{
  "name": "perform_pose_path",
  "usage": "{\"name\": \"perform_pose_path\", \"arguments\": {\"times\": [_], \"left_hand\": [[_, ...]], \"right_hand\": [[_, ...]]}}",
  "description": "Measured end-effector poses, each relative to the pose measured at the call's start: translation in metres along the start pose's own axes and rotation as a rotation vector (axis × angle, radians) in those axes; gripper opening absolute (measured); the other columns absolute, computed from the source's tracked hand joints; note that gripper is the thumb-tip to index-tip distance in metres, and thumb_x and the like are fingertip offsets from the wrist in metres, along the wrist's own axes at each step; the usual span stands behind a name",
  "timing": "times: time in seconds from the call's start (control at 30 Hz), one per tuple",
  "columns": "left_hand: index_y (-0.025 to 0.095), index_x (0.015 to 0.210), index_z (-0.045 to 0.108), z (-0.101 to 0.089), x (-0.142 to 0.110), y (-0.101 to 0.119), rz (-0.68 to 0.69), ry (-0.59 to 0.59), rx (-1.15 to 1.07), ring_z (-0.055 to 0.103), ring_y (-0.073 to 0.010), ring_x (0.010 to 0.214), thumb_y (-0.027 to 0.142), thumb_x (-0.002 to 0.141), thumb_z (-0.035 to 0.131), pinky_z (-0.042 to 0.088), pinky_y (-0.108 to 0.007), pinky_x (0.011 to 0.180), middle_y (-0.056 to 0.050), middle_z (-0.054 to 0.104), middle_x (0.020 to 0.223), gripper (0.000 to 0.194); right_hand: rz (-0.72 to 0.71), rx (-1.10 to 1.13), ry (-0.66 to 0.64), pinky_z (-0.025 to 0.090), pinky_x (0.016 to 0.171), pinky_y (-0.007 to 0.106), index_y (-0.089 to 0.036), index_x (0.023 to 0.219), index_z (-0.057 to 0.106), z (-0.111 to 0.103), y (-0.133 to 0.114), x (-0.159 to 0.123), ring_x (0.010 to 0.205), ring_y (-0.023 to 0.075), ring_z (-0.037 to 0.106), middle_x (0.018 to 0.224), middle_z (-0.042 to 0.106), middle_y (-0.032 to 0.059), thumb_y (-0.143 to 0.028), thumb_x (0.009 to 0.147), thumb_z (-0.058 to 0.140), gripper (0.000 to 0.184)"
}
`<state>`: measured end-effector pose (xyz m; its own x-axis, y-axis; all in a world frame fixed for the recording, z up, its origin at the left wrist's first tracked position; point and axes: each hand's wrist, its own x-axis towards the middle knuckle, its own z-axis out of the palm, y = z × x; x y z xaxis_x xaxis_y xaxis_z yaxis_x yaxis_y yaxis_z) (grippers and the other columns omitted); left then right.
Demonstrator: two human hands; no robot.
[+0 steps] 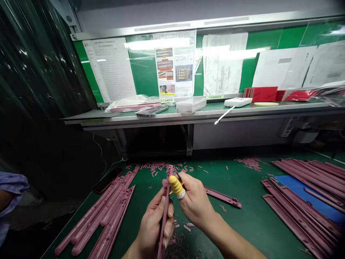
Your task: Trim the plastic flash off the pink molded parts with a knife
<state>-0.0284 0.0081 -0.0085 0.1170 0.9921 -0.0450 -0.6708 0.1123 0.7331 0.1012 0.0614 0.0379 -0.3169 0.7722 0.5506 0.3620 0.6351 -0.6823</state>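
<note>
Indoors, green tabletop [231, 223] strewn with pink scraps [159, 165], shelf [161, 120] behind; left hand [155, 219] clamped on pink strip [165, 216].

A pink strip [166, 212] is gripped upright in the left hand [153, 219]; its upper part is met by the right hand [192, 198], whose thumb is wrapped in a yellow cover [176, 185]. Long pink pieces [107, 212] are laid left of the grip, small pink bits [156, 166] are scattered beyond it, and a blue sheet [309, 196] is partly covered far right.
</note>
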Motion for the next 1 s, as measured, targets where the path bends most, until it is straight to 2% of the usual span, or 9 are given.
{"name": "perform_pose_path", "arguments": {"times": [0.1,0.37,0.5,0.7,0.87,1.0], "left_hand": [[0.024,0.105,0.064,-0.001,-0.003,-0.002,0.012,-0.005,-0.017,0.043,-0.0019,0.026,0.044,0.08,0.067,0.037,-0.011,0.023,0.007,0.055,0.06,0.032],[0.026,0.105,0.062,0.001,-0.007,-0.001,0.024,-0.023,-0.006,0.046,-0.004,0.027,0.042,0.079,0.069,0.037,-0.012,0.024,0.006,0.057,0.059,0.032],[0.025,0.1,0.064,0.005,-0.012,0.002,0.013,-0.023,0.024,0.048,-0.0038,0.029,0.041,0.079,0.069,0.039,-0.011,0.025,0.006,0.057,0.06,0.027],[0.025,0.101,0.064,0.015,-0.019,0.009,0.004,0.084,0.066,0.047,-0.0033,0.029,0.04,0.078,0.07,0.04,-0.011,0.026,0.006,0.058,0.059,0.028],[0.026,0.104,0.064,0.012,-0.021,0.007,0.008,0.074,0.082,0.048,-0.0033,0.029,0.042,0.078,0.07,0.039,-0.011,0.027,0.005,0.058,0.06,0.031],[0.026,0.103,0.065,0.011,-0.023,0.007,0.007,0.093,0.095,0.047,-0.0027,0.029,0.042,0.077,0.07,0.04,-0.011,0.026,0.006,0.058,0.06,0.031]], "right_hand": [[0.025,-0.024,-0.016,0.027,0.055,0.023,-0.02,0.067,0.035,0.003,-0.002,-0.006,0.057,0.0106,0.038,0.063,0.043,-0.0033,-0.041,0.097,0.039,0.037],[-0.025,-0.002,0.002,0.026,0.055,0.024,-0.02,0.066,0.036,0.002,-0.007,-0.013,0.057,0.0109,0.038,0.063,0.044,-0.0021,-0.042,0.098,0.035,0.039],[-0.087,-0.094,0.031,0.025,0.055,0.025,-0.02,0.065,0.037,0.002,-0.005,-0.015,0.057,0.0119,0.038,0.062,0.044,-0.0012,-0.044,0.098,0.033,0.042],[-0.132,-0.26,-0.006,0.026,0.055,0.025,-0.019,0.066,0.044,-0.003,-0.003,-0.016,0.057,0.0125,0.041,0.062,0.046,0.0004,-0.035,0.098,0.035,0.037],[-0.118,-0.342,0.035,0.024,0.052,0.025,-0.019,0.068,0.049,-0.007,-0.003,-0.016,0.056,0.0121,0.041,0.063,0.048,0.0007,-0.032,0.095,0.041,0.032],[-0.197,-0.419,0.025,0.023,0.051,0.025,-0.019,0.065,0.047,-0.009,-0.001,-0.017,0.054,0.0116,0.039,0.061,0.045,-0.0001,-0.03,0.094,0.041,0.032]]}}
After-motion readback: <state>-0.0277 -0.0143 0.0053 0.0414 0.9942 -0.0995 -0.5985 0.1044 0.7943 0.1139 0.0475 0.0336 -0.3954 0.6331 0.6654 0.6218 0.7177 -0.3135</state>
